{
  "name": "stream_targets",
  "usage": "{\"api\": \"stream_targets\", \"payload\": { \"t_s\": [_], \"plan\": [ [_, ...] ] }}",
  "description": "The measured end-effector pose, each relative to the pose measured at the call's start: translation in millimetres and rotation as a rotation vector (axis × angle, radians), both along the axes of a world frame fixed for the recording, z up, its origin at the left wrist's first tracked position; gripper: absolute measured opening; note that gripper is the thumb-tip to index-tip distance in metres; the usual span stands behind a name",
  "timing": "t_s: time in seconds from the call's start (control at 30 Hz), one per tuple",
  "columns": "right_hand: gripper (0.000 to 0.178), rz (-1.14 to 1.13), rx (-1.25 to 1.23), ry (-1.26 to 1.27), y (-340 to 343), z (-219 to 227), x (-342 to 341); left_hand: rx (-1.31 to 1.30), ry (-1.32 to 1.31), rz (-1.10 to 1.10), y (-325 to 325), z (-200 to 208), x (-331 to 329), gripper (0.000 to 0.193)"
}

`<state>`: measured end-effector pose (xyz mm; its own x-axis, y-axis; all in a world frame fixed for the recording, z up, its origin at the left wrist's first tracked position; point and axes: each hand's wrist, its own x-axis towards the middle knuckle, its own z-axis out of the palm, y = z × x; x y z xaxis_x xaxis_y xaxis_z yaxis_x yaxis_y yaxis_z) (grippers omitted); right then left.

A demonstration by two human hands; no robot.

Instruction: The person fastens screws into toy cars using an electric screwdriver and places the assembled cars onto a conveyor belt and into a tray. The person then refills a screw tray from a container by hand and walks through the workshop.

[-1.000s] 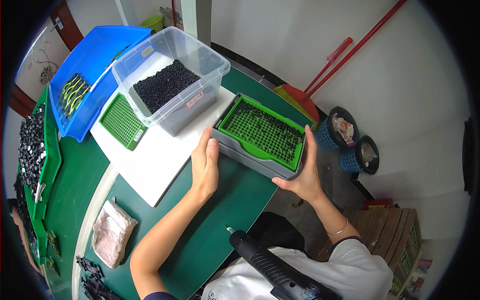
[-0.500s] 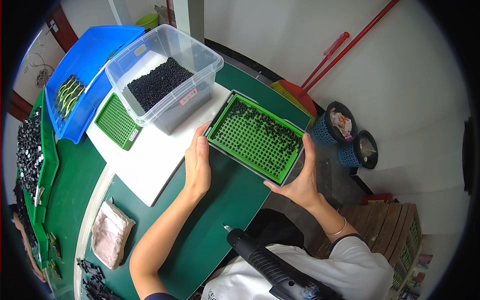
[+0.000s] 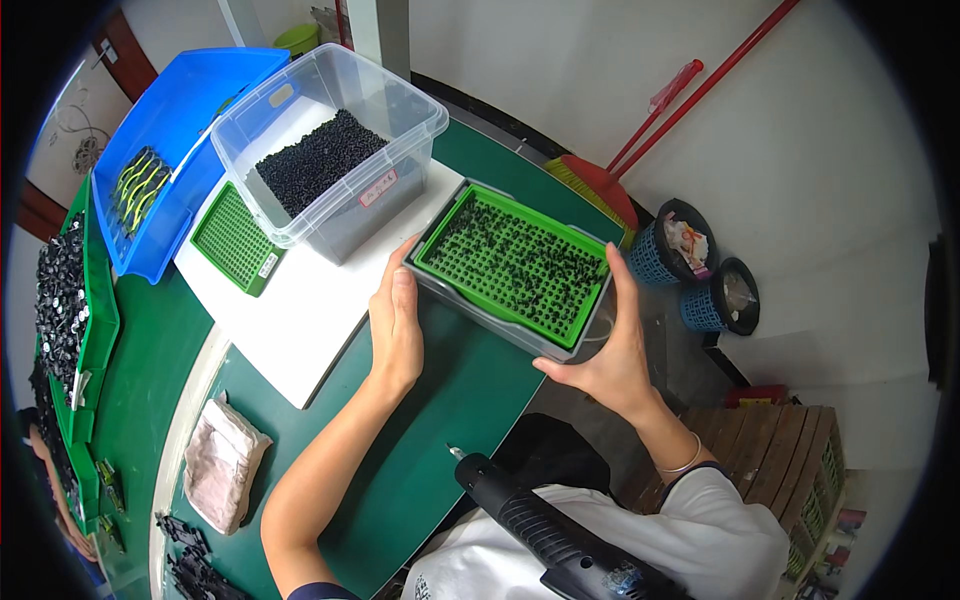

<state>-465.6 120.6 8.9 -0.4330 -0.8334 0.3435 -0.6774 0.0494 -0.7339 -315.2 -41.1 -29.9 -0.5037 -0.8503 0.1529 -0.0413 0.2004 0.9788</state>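
Note:
Between my hands is a green perforated tray set in a grey box. Small black parts lie scattered over its grid of holes. My left hand presses flat against the box's left end, fingers together. On the right end, my right hand grips with thumb and fingers spread around the corner. The box is held up over the green table edge, tilted a little. Just beyond it stands a clear plastic bin with a heap of small black parts.
A second green perforated tray rests on a white board beside the bin. A blue bin stands further left. A pinkish cloth bundle lies on the table. A black electric screwdriver hangs near my body. Another person's arm shows far left.
The green tray and grey box have tilted, showing more of the box's near side. The black parts have spread from the far edge across more of the grid. Both hands keep their hold.

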Motion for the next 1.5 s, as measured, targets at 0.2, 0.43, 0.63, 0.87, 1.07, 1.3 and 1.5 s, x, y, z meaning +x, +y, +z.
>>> {"api": "stream_targets", "payload": {
  "t_s": [0.2,0.43,0.63,0.87,1.07,1.3,1.5],
  "plan": [
    [0.11,0.017,0.013,-0.035,-3,19,6,-0.007,0.065,0.031,0,-3,-4,0.058],
    [0.113,0.018,0.04,0.046,0,26,4,-0.002,0.03,0.025,0,-4,-4,0.048],
    [0.114,0.003,0.071,0.139,-1,22,8,0.028,0.031,0.008,0,0,-2,0.047],
    [0.115,-0.019,0.032,0.063,1,15,14,0.057,0.07,-0.01,-2,0,0,0.049],
    [0.122,-0.011,-0.03,0.171,3,-21,8,-0.127,0.179,-0.037,-1,7,2,0.056],
    [0.124,0.022,-0.101,0.14,8,-52,7,-0.36,0.259,-0.073,4,9,6,0.062],
    [0.124,0.013,-0.09,0.136,10,-44,9,-0.303,0.198,-0.049,8,14,8,0.061]
  ]
}}
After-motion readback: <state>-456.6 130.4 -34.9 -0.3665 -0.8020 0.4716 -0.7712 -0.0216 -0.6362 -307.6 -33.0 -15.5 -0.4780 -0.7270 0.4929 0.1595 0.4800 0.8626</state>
